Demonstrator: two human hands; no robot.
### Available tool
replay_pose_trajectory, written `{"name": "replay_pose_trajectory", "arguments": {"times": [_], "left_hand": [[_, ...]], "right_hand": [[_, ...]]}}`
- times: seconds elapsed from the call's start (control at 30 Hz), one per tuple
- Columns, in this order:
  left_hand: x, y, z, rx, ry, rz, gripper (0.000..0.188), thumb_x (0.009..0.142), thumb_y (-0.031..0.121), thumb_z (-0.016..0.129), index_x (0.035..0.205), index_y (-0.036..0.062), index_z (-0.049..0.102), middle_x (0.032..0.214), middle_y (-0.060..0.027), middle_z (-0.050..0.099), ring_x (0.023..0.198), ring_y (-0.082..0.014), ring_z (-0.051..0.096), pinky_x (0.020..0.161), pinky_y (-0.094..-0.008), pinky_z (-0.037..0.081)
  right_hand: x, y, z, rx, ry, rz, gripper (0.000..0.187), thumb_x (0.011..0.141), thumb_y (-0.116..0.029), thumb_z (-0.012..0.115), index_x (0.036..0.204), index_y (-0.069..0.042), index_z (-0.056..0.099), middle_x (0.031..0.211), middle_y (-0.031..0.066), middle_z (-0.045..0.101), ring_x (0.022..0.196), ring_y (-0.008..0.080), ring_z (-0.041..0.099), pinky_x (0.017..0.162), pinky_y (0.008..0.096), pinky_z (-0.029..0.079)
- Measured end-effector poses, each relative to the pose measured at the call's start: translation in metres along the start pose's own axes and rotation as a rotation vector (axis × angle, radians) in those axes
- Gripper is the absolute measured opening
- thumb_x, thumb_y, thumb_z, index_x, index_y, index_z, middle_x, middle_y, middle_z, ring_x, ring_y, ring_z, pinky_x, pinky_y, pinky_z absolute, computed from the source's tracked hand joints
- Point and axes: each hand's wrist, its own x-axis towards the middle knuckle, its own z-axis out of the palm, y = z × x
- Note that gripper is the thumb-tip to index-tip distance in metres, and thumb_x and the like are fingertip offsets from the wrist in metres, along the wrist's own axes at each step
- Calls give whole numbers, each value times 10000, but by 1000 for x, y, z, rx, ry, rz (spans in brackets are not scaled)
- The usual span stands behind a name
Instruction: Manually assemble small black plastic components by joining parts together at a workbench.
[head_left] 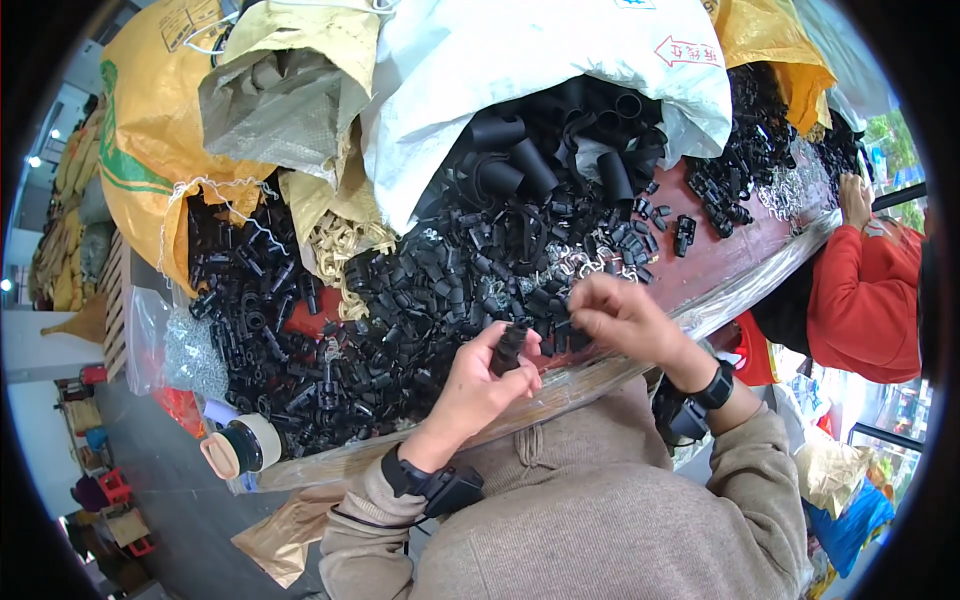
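Between the thumb and fingers of my left hand (480,385) is a small black plastic part (509,346), roughly tube-shaped, held above the table's near edge. Up and to the right of it is my right hand (625,320), its fingers curled together in a pinch. Whatever those fingers hold, if anything, is too small or hidden to name. Just beyond the right hand lie small shiny metal pieces (590,260). A broad heap of small black plastic parts (420,290) spreads in front of both hands.
A white woven sack (540,50) spills black tubes (535,170) onto the red tabletop (675,245). Yellow sacks (150,130) stand at the left, with cream-coloured pieces (345,240) nearby. A round container (240,445) sits at the left corner. A person in a red sleeve (865,300) works at the right.
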Motion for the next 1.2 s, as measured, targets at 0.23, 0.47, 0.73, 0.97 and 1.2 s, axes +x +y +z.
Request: {"name": "replay_pose_trajectory", "arguments": {"times": [0.23, 0.47, 0.73, 0.97, 1.2], "left_hand": [[9, -10, 8, 277, 90, 114, 165, 724, 46, 603, 863, 10, 523, 705, -10, 546, 630, -53, 517, 562, -213, 436], [9, -7, 7, 602, 163, 275, 94, 721, 36, 605, 786, 10, 541, 665, -16, 563, 616, -58, 521, 573, -215, 433], [9, -8, 4, 496, 157, 361, 79, 759, 62, 600, 760, 9, 541, 686, -17, 549, 602, -60, 518, 559, -197, 420], [9, -12, 1, 585, 179, 410, 59, 777, 53, 574, 769, 7, 538, 684, -24, 546, 596, -73, 529, 551, -204, 457], [10, -13, 6, 384, 204, 267, 111, 779, 103, 590, 761, 3, 544, 652, -10, 546, 569, -56, 507, 523, -195, 428]], "right_hand": [[-1, -13, 28, 540, -55, 86, 199, 851, -117, 481, 1012, -30, 403, 763, -6, 504, 682, 31, 460, 564, 188, 393], [-1, -10, 31, 550, -84, 162, 180, 872, -122, 438, 1009, -17, 388, 705, 4, 491, 613, 46, 470, 538, 186, 401], [-1, -10, 37, 710, -66, 117, 157, 869, -164, 457, 948, -29, 448, 755, 16, 529, 596, 49, 464, 516, 177, 379], [-2, -11, 33, 698, -120, 239, 162, 861, -191, 476, 837, -30, 484, 719, 12, 534, 569, 37, 454, 486, 167, 369], [-4, -12, 36, 691, -69, 228, 155, 861, -187, 477, 833, -35, 475, 716, 6, 530, 572, 43, 462, 486, 177, 375]]}}
